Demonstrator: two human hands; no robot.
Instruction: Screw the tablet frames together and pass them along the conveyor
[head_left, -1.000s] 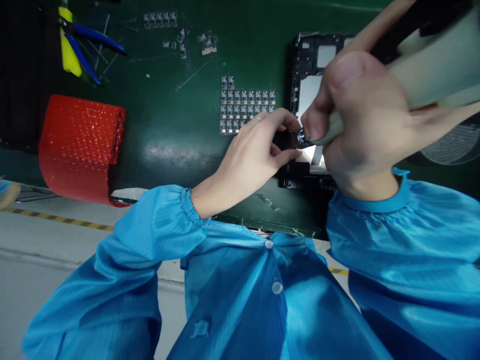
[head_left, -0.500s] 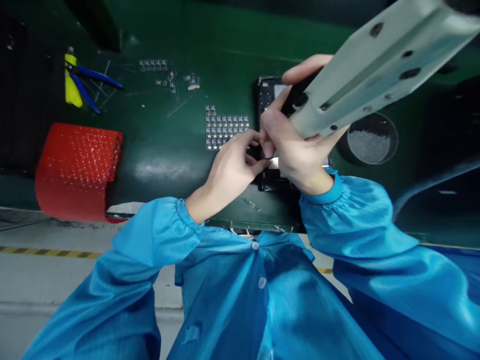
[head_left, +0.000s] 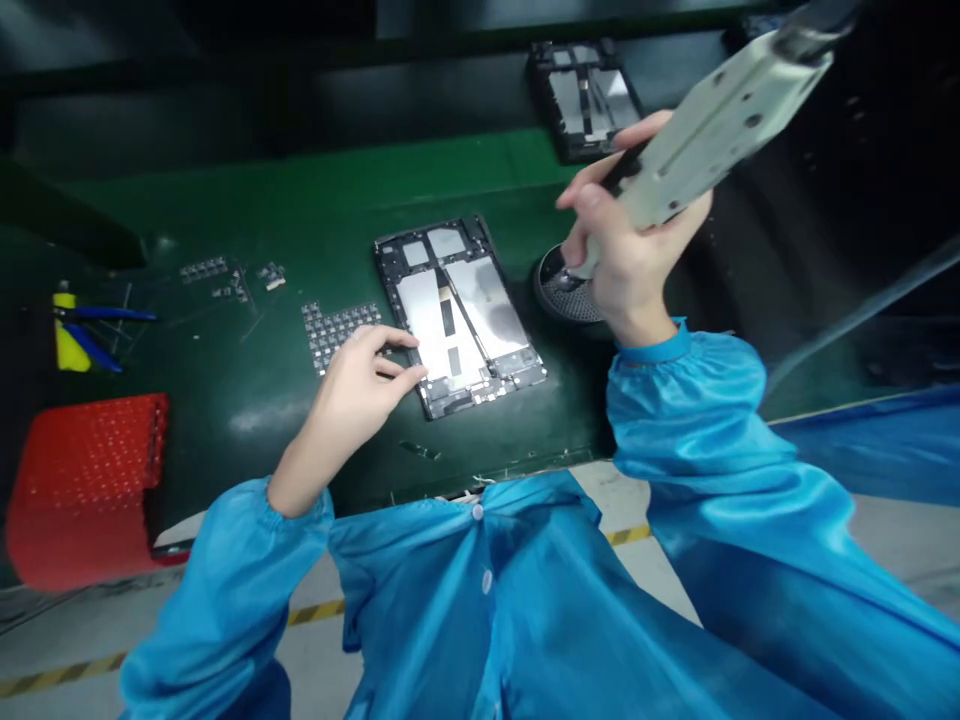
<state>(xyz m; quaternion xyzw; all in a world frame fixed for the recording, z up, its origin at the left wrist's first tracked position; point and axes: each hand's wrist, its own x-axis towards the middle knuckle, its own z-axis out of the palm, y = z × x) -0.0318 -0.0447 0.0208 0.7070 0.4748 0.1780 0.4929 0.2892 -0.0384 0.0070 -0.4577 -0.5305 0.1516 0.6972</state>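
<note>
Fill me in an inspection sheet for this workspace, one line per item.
Surface: dark green bench, shiny in spots
Job's things: open device lying flat; block of small boards to its left; round dish to its right
Clutter: yellow-and-blue pliers, loose board pieces, red bubble wrap
Hands: left hand at the device's left edge; right hand gripping a pale power tool, tip at the dish
Cables: pale line at right
Surroundings: second open device behind; striped floor tape
</note>
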